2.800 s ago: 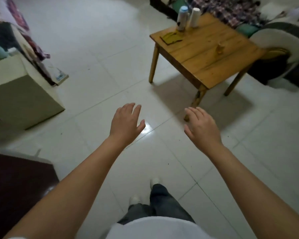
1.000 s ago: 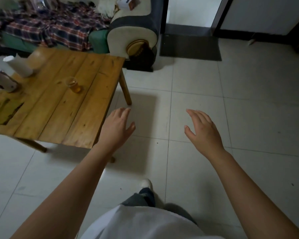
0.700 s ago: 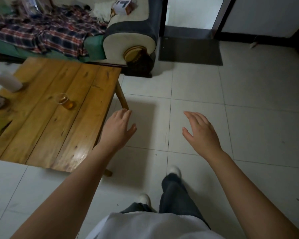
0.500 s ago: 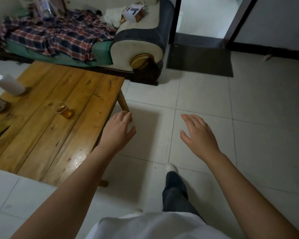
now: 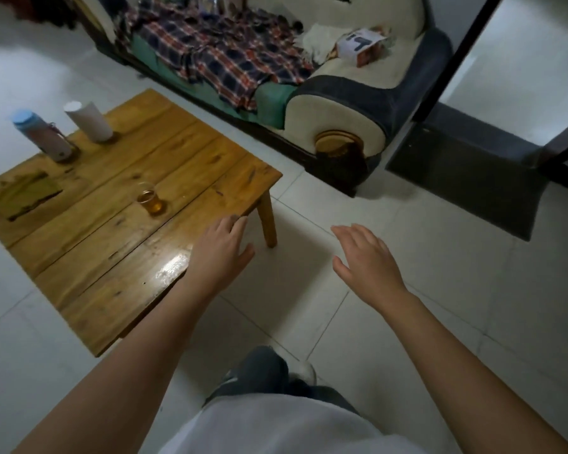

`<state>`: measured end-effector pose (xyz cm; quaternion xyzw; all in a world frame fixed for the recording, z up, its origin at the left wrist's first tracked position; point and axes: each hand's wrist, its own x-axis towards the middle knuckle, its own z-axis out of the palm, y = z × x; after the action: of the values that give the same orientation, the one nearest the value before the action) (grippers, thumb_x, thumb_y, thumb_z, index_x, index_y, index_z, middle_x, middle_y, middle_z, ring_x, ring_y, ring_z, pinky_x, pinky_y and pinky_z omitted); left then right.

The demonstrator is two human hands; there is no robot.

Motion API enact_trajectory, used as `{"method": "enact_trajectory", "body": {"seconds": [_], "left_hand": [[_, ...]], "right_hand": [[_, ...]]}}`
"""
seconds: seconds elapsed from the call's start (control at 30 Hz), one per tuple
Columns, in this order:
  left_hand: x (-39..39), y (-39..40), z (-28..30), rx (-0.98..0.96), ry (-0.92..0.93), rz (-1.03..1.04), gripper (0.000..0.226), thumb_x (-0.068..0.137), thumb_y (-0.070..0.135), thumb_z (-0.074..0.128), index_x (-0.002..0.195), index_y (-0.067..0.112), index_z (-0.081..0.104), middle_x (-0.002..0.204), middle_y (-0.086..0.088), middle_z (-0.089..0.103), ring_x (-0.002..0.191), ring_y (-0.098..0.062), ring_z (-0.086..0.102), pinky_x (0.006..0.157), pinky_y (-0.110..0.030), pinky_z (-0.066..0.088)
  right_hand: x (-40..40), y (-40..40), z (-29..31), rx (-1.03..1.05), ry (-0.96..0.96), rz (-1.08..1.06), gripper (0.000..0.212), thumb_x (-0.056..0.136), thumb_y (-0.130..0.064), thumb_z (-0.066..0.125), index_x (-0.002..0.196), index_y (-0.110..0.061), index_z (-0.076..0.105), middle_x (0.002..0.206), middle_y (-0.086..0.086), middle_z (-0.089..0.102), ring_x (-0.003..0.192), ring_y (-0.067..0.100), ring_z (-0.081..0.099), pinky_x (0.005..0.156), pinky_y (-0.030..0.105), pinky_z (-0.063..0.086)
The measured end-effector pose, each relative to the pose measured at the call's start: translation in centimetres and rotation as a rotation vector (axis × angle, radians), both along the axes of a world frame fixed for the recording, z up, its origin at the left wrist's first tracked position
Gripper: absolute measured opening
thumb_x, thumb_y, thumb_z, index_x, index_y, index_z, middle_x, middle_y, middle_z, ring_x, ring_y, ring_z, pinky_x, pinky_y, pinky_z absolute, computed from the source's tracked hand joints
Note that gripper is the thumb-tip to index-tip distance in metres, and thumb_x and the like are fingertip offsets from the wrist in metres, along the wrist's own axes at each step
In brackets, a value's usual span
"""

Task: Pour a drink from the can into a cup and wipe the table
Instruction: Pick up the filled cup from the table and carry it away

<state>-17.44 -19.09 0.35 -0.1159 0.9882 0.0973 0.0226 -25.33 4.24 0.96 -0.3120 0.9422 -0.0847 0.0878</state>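
A low wooden table (image 5: 89,257) stands at the left. On it sit a small clear glass cup (image 5: 150,198) with amber drink, a white cylinder (image 5: 88,121), a pale bottle with a blue cap (image 5: 42,136) and a flat olive-yellow cloth (image 5: 27,196). My left hand (image 5: 222,252) hovers open over the table's near right corner, holding nothing. My right hand (image 5: 368,262) is open over the floor tiles to the right, also holding nothing.
A sofa (image 5: 351,90) with a plaid blanket (image 5: 223,57) and a small box (image 5: 363,47) runs along the back. A dark doormat (image 5: 466,178) lies at a doorway on the right. My legs and a white shoe (image 5: 304,371) stand on pale floor tiles.
I have walked around the table, and the view has swung left so the bottle and cloth are in full sight. Both hands stay open and held out in front.
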Motion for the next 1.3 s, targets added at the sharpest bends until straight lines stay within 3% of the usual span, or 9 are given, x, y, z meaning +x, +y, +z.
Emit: {"method": "enact_trajectory", "body": {"seconds": [0.13,0.37,0.57,0.97,1.3], "left_hand": [[-1.0,-2.7,-1.1,-0.013,-0.048,0.122,0.056,0.093,0.037,0.047,0.141,0.013,0.033,0.145,-0.011,0.038,0.133,-0.027,0.036,0.107,-0.037,0.032],[-2.8,-8.9,-2.7,0.036,-0.027,0.350,0.048,0.087,0.027,0.058,0.128,0.004,0.050,0.130,-0.019,0.053,0.118,-0.035,0.050,0.092,-0.041,0.043],[-3.1,-14.2,-3.7,0.029,-0.025,0.539,0.049,0.087,0.029,0.057,0.130,0.007,0.048,0.129,-0.016,0.054,0.119,-0.032,0.050,0.091,-0.039,0.044],[-1.5,-19.0,-4.4,0.137,-0.089,0.864,0.053,0.090,0.032,0.052,0.136,0.009,0.041,0.135,-0.015,0.047,0.122,-0.030,0.046,0.097,-0.037,0.041],[-2.7,-21.9,-8.1,0.254,-0.058,1.105,0.056,0.092,0.034,0.049,0.142,0.014,0.033,0.143,-0.007,0.039,0.131,-0.021,0.037,0.104,-0.034,0.036]], "right_hand": [[-4.0,-3.3,-0.8,0.027,-0.014,0.123,0.051,0.094,-0.029,0.046,0.141,-0.018,0.030,0.144,0.000,0.038,0.138,0.019,0.025,0.110,0.033,0.024],[-10.7,-12.3,-2.5,0.068,0.010,0.327,0.051,0.093,-0.028,0.048,0.140,-0.016,0.032,0.139,0.003,0.044,0.134,0.022,0.031,0.108,0.035,0.028],[-14.5,-21.0,-3.8,0.094,0.009,0.507,0.052,0.091,-0.027,0.050,0.139,-0.015,0.034,0.140,0.003,0.044,0.134,0.021,0.031,0.108,0.035,0.027],[-16.9,-31.6,-4.5,0.132,-0.026,0.779,0.053,0.092,-0.027,0.047,0.141,-0.016,0.030,0.144,0.001,0.039,0.136,0.019,0.029,0.110,0.033,0.026],[-18.7,-40.0,-8.2,0.071,-0.172,0.866,0.054,0.092,-0.026,0.051,0.141,-0.015,0.031,0.140,0.004,0.043,0.132,0.017,0.034,0.107,0.031,0.031]]}}
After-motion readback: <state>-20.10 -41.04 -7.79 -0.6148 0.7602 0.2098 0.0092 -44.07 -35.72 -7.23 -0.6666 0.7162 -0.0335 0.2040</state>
